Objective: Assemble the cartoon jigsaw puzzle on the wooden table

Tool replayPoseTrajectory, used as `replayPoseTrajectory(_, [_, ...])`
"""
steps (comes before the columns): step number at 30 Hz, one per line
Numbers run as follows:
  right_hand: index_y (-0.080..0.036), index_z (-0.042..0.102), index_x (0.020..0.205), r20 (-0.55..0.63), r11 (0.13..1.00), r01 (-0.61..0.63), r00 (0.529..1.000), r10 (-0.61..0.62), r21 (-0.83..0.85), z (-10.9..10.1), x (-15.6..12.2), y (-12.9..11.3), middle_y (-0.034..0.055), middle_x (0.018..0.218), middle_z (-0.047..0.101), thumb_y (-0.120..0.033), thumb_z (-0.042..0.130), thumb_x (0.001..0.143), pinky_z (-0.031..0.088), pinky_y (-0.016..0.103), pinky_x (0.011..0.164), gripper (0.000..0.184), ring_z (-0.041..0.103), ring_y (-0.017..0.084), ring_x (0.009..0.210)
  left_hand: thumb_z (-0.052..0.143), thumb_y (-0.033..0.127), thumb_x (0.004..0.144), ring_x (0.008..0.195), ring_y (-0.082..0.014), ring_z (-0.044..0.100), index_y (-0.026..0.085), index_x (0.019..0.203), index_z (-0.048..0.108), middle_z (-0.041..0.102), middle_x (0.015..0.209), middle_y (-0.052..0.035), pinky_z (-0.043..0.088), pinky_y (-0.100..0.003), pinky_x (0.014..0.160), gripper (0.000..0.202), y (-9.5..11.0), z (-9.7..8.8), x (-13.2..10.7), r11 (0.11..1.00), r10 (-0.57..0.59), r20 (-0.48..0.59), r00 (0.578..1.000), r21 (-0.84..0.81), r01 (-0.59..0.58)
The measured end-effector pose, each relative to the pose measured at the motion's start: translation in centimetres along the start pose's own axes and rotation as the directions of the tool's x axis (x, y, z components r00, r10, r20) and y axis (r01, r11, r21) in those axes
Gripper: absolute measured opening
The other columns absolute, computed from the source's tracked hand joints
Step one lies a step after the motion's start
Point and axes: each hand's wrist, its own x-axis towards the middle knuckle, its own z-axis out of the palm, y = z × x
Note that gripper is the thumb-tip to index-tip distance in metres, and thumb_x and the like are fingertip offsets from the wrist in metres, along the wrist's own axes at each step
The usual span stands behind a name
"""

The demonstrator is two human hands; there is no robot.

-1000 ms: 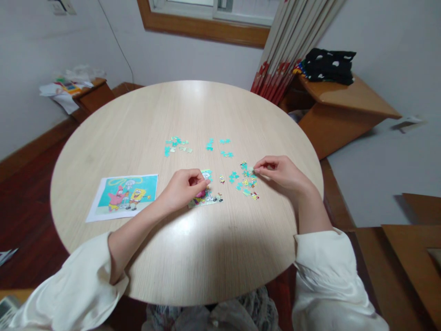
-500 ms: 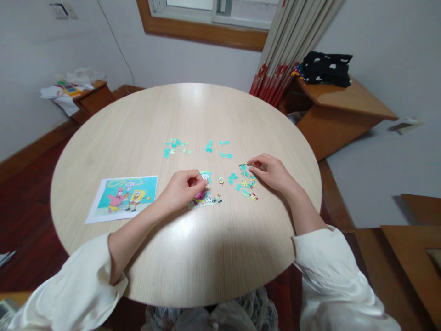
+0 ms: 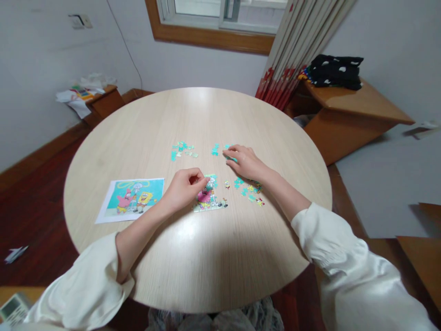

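My left hand (image 3: 184, 190) hovers at the left edge of a partly joined jigsaw puzzle (image 3: 210, 197), thumb and forefinger pinched together; whatever may be between them is too small to make out. My right hand (image 3: 245, 161) reaches over a few turquoise puzzle pieces (image 3: 227, 147), its fingers stretched and the thumb apart, partly covering them. A loose piece with a yellow face (image 3: 227, 184) lies just right of the joined part. Nearer my right forearm is a heap of turquoise and yellow pieces (image 3: 248, 188), partly hidden by it.
A printed cartoon picture (image 3: 132, 197) lies on the left of the round wooden table (image 3: 193, 257). Towards the back are another group of turquoise pieces (image 3: 181, 147) and a small joined cluster (image 3: 215, 150). A wooden cabinet with dark cloth (image 3: 336, 71) stands back right.
My right hand has moved left and away from me, from the right-hand heap to the pieces behind it. My left hand keeps its pinch by the puzzle. The view has shifted slightly.
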Motion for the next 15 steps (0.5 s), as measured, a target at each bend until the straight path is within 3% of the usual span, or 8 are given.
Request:
replayPoseTrajectory(5, [-0.022,0.051,0.139,-0.002,0.999,0.022,1.000,-0.022,-0.036,0.6,1.7,-1.7,0.0156,0.140,0.051,-0.031,0.042,0.096,0.033,0.051,0.102,0.045,0.043,0.031,0.128,0.060,0.023,0.078,0.048,-0.0096,0.041,0.018,0.054,0.050,0.049,0.049,0.0024,0.030,-0.025,0.048,0.026,-0.1,0.2,0.0,1.000,-0.016,0.028,0.999,-0.003,0.016])
replayPoseTrajectory(10, [-0.019,0.069,0.114,0.001,0.998,0.035,0.999,-0.035,-0.047,1.3,2.9,-2.0,0.0169,0.135,0.056,-0.024,0.045,0.094,0.028,0.051,0.101,0.031,0.045,0.031,0.126,0.060,0.024,0.079,0.049,-0.0095,0.041,0.018,0.055,0.050,0.048,0.050,0.0025,0.030,-0.026,0.049,0.026,-0.5,0.4,0.0,1.000,-0.023,0.021,1.000,0.016,0.023])
replayPoseTrajectory(15, [-0.021,0.071,0.106,-0.052,1.000,0.019,0.999,-0.018,0.018,1.5,2.6,-1.3,0.0145,0.124,0.063,-0.023,0.048,0.092,0.028,0.047,0.097,0.027,0.053,0.029,0.117,0.059,0.026,0.079,0.049,-0.0101,0.042,0.019,0.057,0.050,0.050,0.051,0.0019,0.032,-0.026,0.049,0.025,-0.7,0.3,0.0,1.000,-0.001,0.035,0.999,-0.009,0.001])
